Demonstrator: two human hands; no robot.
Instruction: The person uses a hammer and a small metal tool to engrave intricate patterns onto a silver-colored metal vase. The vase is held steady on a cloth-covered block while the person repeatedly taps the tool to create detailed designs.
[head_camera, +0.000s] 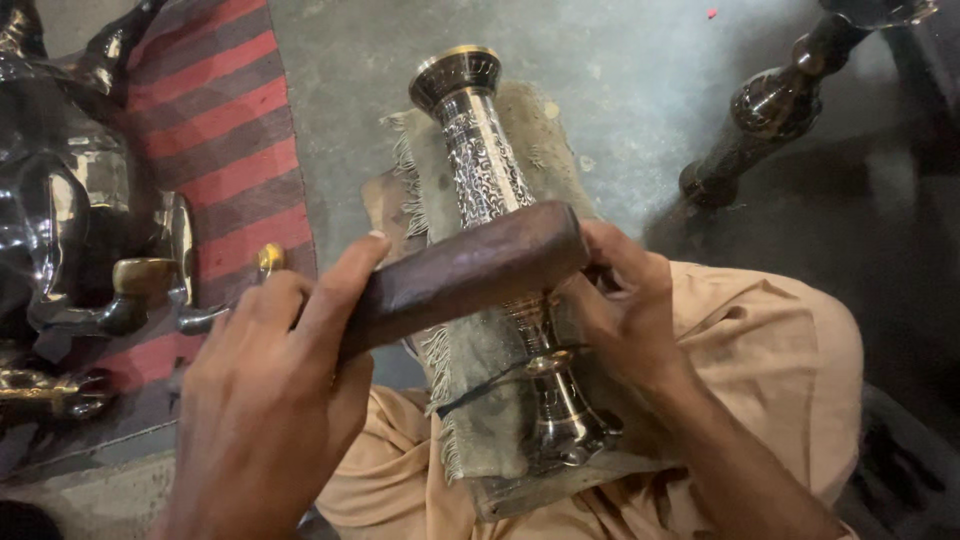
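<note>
Two bare hands work over a tall engraved metal vase with a dark, gold-rimmed mouth (485, 160), which lies lengthwise on a frayed grey cloth (480, 360) across the person's lap, its mouth pointing far and its flared foot near. The left hand (265, 400) sits on the near left, its fingers (350, 275) wrapped closed round a dark brown wooden block (465, 275) that crosses above the vase's middle from left to right. The thumb lies along the top face of the block. The right hand (630, 310) is on the right, its fingers (600, 240) curled in against the vase's narrow stem, just under the right end of the block; what exactly they pinch is hidden by the wood. So the vase runs between the two hands, touching the right fingers and passing beneath the left ones. The lap is covered in peach-coloured fabric (770, 340). On the far left lies a red and dark striped mat (225, 120) with shiny metal pieces (60, 240) on it. At the far right, a dark turned metal stem (770, 105) rests on the grey floor (640, 70).
</note>
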